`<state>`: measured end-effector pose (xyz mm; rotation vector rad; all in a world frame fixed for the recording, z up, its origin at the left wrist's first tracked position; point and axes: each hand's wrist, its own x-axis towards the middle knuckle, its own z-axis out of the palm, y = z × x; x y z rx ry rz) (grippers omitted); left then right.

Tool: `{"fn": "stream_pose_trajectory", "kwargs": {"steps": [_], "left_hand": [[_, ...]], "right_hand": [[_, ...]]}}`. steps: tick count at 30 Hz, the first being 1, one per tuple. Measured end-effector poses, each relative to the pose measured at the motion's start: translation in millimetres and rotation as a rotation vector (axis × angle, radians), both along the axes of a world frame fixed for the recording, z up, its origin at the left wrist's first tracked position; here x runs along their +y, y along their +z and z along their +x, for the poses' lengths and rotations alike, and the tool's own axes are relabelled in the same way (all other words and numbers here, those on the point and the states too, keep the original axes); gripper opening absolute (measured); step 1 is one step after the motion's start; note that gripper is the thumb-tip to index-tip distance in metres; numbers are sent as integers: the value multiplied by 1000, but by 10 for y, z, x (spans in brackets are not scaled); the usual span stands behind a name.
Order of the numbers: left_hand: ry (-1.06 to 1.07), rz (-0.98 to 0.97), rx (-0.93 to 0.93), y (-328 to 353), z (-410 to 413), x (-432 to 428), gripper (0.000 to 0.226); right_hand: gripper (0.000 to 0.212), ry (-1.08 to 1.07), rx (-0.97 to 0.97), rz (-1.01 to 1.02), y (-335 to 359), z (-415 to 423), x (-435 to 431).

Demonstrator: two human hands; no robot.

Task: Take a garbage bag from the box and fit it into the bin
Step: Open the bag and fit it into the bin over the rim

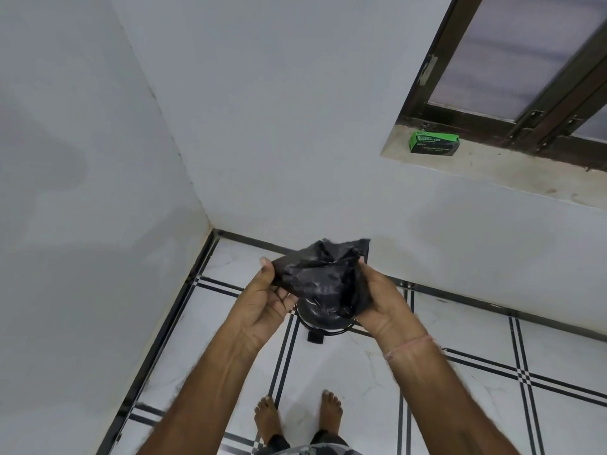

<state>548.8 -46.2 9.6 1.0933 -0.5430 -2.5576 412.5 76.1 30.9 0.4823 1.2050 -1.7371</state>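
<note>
A crumpled black garbage bag [323, 274] is held between both hands at the middle of the head view. My left hand [267, 302] pinches its left edge, and my right hand [382, 302] grips its right side. Directly beneath the bag, a small dark bin [323, 321] with a foot pedal stands on the floor, mostly hidden by the bag and hands. The green garbage bag box [433, 143] lies on the window ledge at the upper right, far from both hands.
White walls meet in a corner at the left. The stone window ledge [512, 174] juts out under a dark-framed window [525, 70]. The floor is white tile with black stripes [522, 376]. My bare feet [297, 415] stand just behind the bin.
</note>
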Motion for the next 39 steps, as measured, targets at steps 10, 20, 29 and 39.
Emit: {"fn": "stream_pose_trajectory", "kwargs": {"steps": [10, 20, 29, 39], "left_hand": [[81, 116, -119, -183, 4, -239, 52], [61, 70, -101, -256, 36, -471, 54], [-543, -510, -180, -437, 353, -389, 75], [160, 5, -197, -670, 467, -595, 56]], "right_hand": [[46, 82, -82, -58, -149, -68, 74], [34, 527, 399, 69, -236, -118, 111], [20, 4, 109, -109, -342, -552, 77], [23, -150, -5, -127, -632, -775, 335]]}}
